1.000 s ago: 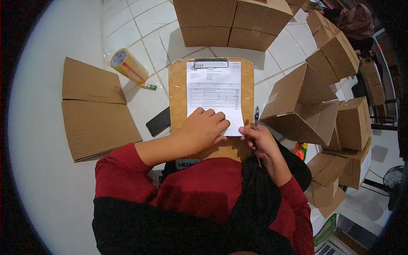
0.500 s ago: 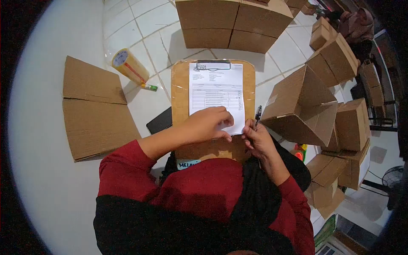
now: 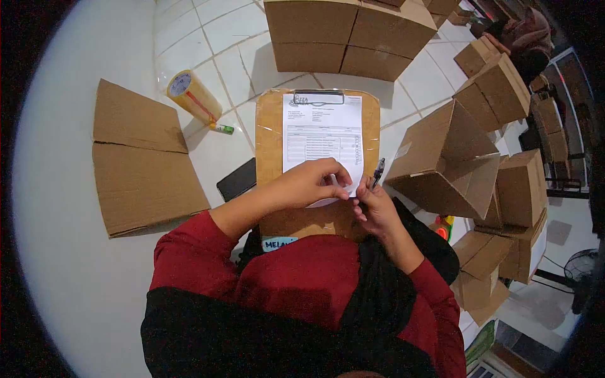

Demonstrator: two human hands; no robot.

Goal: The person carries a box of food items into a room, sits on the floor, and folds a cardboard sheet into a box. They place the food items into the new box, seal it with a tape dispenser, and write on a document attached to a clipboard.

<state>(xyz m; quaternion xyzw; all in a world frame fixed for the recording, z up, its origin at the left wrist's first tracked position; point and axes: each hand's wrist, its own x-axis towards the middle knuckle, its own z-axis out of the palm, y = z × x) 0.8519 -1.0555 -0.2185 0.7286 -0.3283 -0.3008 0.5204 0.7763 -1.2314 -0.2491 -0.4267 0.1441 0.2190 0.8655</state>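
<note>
A printed sheet of paper lies on a brown clipboard, under the metal clip at its top. My left hand reaches across the lower part of the sheet, thumb and fingertips drawn together near its bottom right corner. They appear to pinch the paper, though the exact contact is small. My right hand is closed around a black pen, which points upward. Its thumb and fingers also touch the sheet's lower right corner.
A flattened cardboard piece, a tape roll, a green-wrapped stick and a black phone lie left. An open carton stands right, and a large carton ahead. Another person sits far right.
My left hand has moved slightly right, and its thumb and fingertips have closed together at the paper's edge. My right hand has shifted a little left with the pen.
</note>
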